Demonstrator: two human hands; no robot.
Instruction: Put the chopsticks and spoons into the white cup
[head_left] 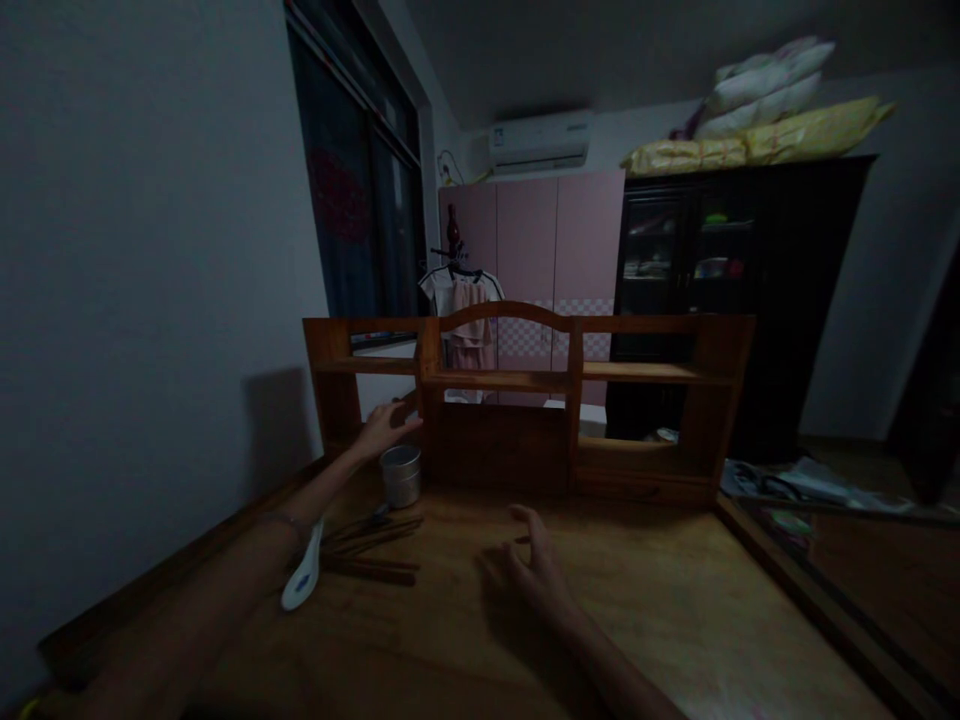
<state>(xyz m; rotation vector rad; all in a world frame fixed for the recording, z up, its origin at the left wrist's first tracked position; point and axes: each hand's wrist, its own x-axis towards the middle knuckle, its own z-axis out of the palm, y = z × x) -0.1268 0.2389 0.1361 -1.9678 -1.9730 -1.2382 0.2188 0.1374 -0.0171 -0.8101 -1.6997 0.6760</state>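
Observation:
My left hand is raised just above and behind a metal cup, near the left post of the wooden shelf. Its thumb and fingers are apart, with nothing seen between them. On the table below my left forearm lie several chopsticks, with a dark-handled utensil near the cup. A white ceramic soup spoon with a blue mark rests beside them, its handle partly behind my forearm. Over the middle of the table, my right hand has its fingers loosely curled and apart, holding nothing.
A wooden shelf unit stands along the back of the wooden table. A white wall borders the left side. Beyond are a pink wardrobe, hanging clothes and a dark cabinet. A raised ledge runs along the right.

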